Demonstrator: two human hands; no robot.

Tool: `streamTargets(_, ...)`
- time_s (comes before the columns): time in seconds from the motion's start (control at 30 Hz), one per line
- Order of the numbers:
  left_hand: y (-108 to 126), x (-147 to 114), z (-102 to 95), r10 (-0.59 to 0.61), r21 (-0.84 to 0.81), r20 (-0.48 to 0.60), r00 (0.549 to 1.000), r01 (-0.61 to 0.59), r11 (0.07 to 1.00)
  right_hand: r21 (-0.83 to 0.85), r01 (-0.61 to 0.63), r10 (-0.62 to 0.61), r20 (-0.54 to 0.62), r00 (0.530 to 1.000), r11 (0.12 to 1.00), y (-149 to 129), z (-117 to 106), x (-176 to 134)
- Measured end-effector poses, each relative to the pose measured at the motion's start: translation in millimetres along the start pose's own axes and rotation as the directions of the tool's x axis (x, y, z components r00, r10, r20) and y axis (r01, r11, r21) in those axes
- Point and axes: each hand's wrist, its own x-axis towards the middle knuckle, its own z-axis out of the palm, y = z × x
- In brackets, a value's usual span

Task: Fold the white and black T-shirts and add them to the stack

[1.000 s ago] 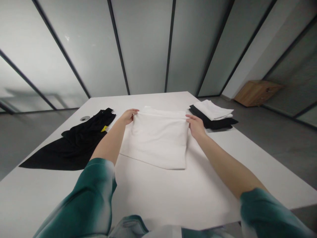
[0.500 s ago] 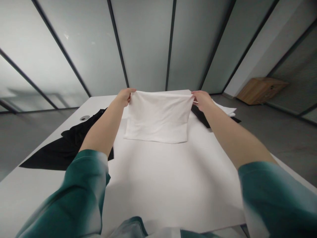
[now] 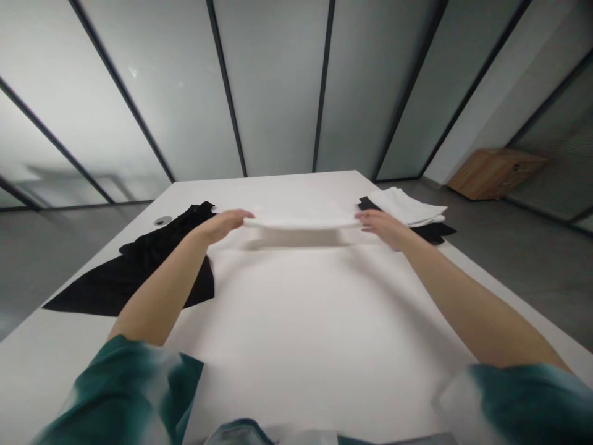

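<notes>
A folded white cloth [image 3: 301, 223] stretches between my hands, its near edge held just above the white table [image 3: 306, 321]. A shadow lies under that edge. My left hand [image 3: 228, 224] pinches the cloth's left corner, and my right hand [image 3: 378, 224] grips the right corner. Most of the cloth extends away from me and blends with the table, so its far side is hard to make out. Whether it is a garment or a plain piece of fabric cannot be told.
Crumpled black cloth [image 3: 134, 269] covers part of the table's left side, beside a round grey disc [image 3: 162, 220]. At the right edge, folded white fabric [image 3: 407, 207] lies on black cloth [image 3: 433, 233]. Frosted glass panels and a wooden cabinet [image 3: 495, 173] stand beyond.
Both hands have come down and nearer to me with the white cloth. It hung upright facing me before; now it is swung away, nearly flat and low over the table.
</notes>
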Motion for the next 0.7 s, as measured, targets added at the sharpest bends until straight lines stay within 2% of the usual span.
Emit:
streamTargets(0.03,-12.3,-13.4,3.0,-0.059,0.030,0.177,0.982,0.054,0.998,-0.114,-0.079,0.092,0.121,0.988,0.990,14.7,-2.6,-11.3)
streamTargets(0.07,-21.8,-23.4,5.3,-0.125,0.103,0.254,0.959,0.102,0.989,-0.230,-0.110,0.161,0.214,0.963,0.967,26.2,-5.4,-19.2)
streamTargets(0.1,-28.5,-29.8,7.3,-0.168,0.149,0.302,0.938,0.128,0.981,-0.298,-0.110,0.190,0.255,0.948,0.948,34.4,-7.8,-23.4)
streamTargets(0.13,-32.4,-32.6,9.0,-0.199,0.196,0.306,0.931,0.143,0.970,-0.363,-0.106,0.217,0.279,0.936,0.926,39.4,-9.3,-24.1)
streamTargets(0.23,-34.4,-25.5,17.0,-0.202,0.325,0.216,0.955,0.124,0.937,-0.482,-0.078,0.216,0.238,0.947,0.873,41.7,-5.1,-12.5)
streamTargets(0.33,-36.1,-14.4,34.0,-0.164,0.497,0.087,0.983,0.099,0.862,-0.656,-0.042,0.193,0.160,0.968,0.754,41.2,11.3,-0.7)
streamTargets(0.47,-47.7,-17.1,62.7,-0.092,0.658,-0.127,0.988,0.153,0.738,-0.821,-0.019,0.038,0.003,0.999,0.571,52.2,34.0,-5.9)
streamTargets(0.57,-54.5,-24.7,74.3,-0.014,0.718,-0.167,0.986,0.131,0.683,-0.865,-0.004,-0.038,-0.026,0.999,0.501,61.3,40.6,-14.5)
streamTargets(0.7,-55.9,-26.9,74.7,0.008,0.736,-0.168,0.986,0.120,0.667,-0.857,0.018,-0.064,-0.018,0.998,0.515,65.2,38.6,-16.9)
